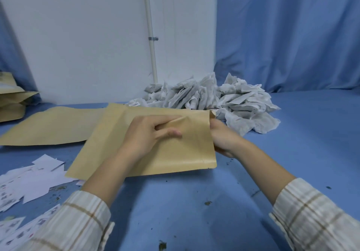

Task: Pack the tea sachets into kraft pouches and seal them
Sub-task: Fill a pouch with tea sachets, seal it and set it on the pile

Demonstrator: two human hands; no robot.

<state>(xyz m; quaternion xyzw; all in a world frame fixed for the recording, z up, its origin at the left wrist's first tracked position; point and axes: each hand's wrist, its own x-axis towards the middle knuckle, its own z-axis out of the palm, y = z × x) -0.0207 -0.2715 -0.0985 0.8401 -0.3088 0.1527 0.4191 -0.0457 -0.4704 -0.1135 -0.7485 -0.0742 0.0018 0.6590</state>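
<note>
One kraft pouch (155, 153) lies flat on the blue table (194, 202) in front of us, and we cannot tell what is inside it. Our left hand (150, 133) rests on top, fingers pinching up a fold of its paper. Our right hand (224, 139) grips its right edge, fingers hidden behind it. We count one more flat pouch (52, 126) to the left, plus a heap of tea sachets (214, 96) just behind and loose paper labels (29, 184).
</note>
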